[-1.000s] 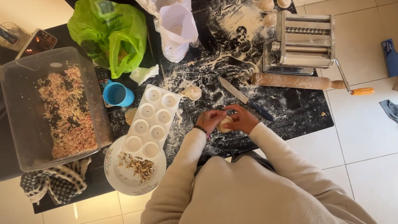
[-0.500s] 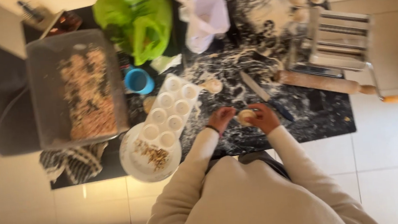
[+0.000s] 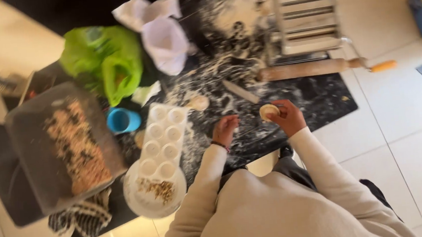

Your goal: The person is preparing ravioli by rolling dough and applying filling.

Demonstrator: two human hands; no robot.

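My right hand (image 3: 286,119) holds a small round disc of dough (image 3: 269,111) above the floured black worktop (image 3: 321,101). My left hand (image 3: 226,130) hovers a little to its left with fingers curled and nothing in it, a dark band on the wrist. A white mould tray with round cups (image 3: 163,139) lies left of the left hand, partly over a white plate of brown filling (image 3: 155,193). A small lump of dough (image 3: 199,102) and a knife (image 3: 239,91) rest on the flour beyond the hands.
A wooden rolling pin (image 3: 313,68) and a metal pasta machine (image 3: 307,22) sit at the far right. A grey baking tray of crumbled filling (image 3: 65,144), a blue cup (image 3: 122,120), a green bag (image 3: 105,61) and a white bag (image 3: 163,33) lie left. Tiled floor surrounds.
My hands have come apart: the right hand keeps the dough disc while the left has let go and shifted left. The camera view has swung and tilted.
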